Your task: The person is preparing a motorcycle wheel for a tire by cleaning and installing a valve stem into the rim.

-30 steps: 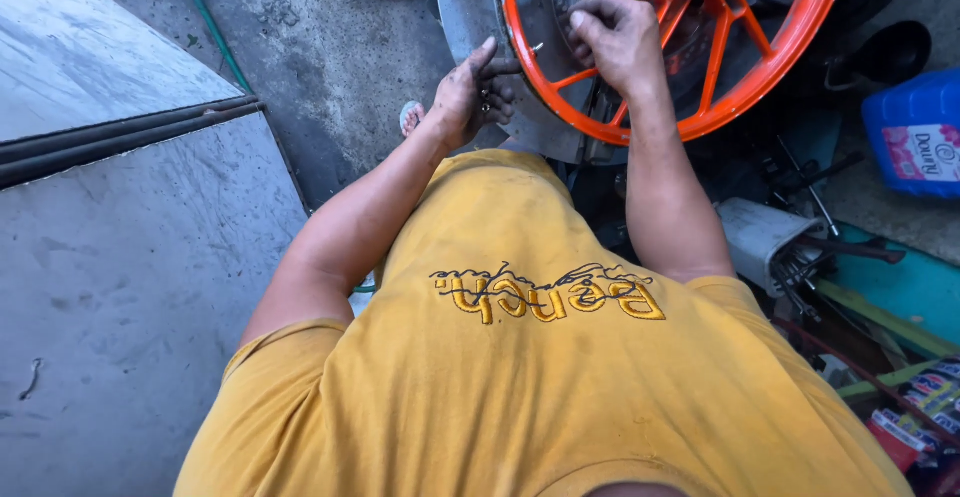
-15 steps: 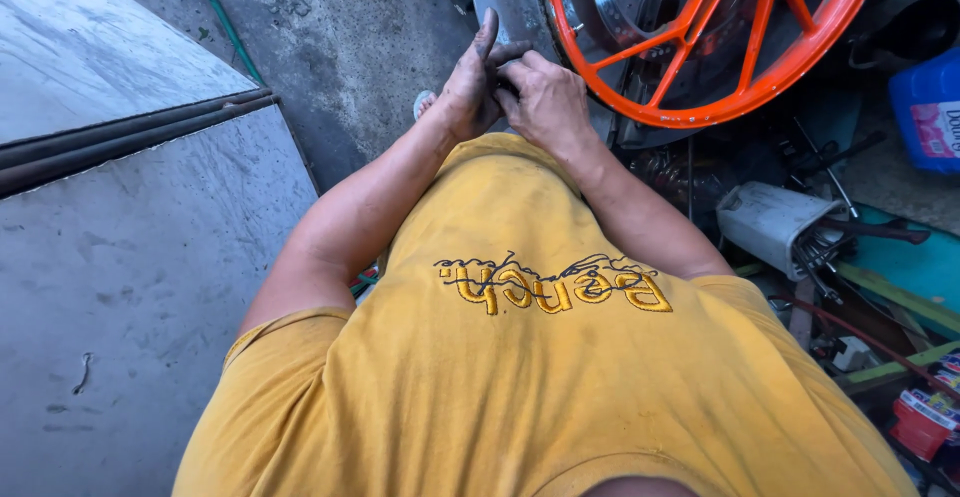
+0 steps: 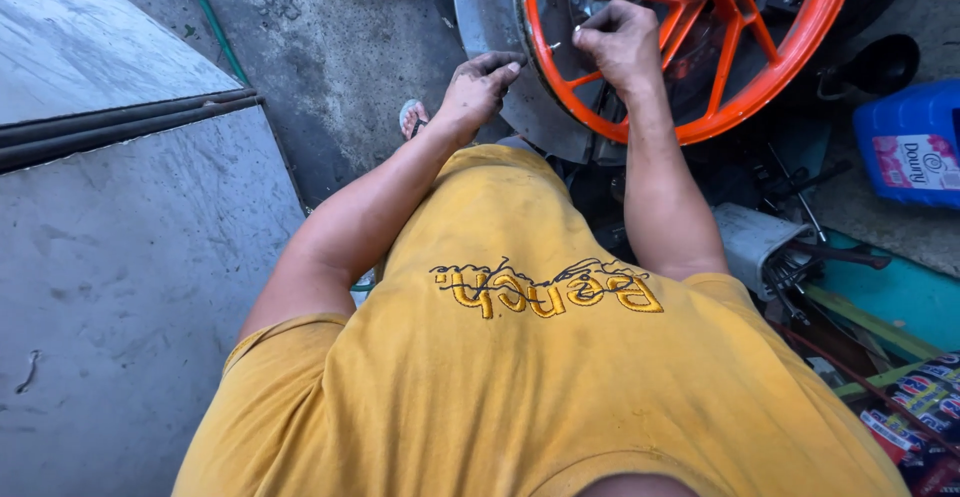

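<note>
A blue jug (image 3: 912,142) with a pink label sat at right edge, cut off. Right hand (image 3: 622,45) pinched something tiny inside the orange wheel (image 3: 690,57); left hand (image 3: 478,89) rested loosely curled on its rim.

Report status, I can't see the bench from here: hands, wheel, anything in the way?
Left hand on orange wheel rim edge, fingers bent. Right hand closed among the spokes; what it pinches too small to tell. Tools cluttered at right.

Glossy orange wheel (image 3: 640,127), probably metal, rough concrete floor (image 3: 330,47)
</note>
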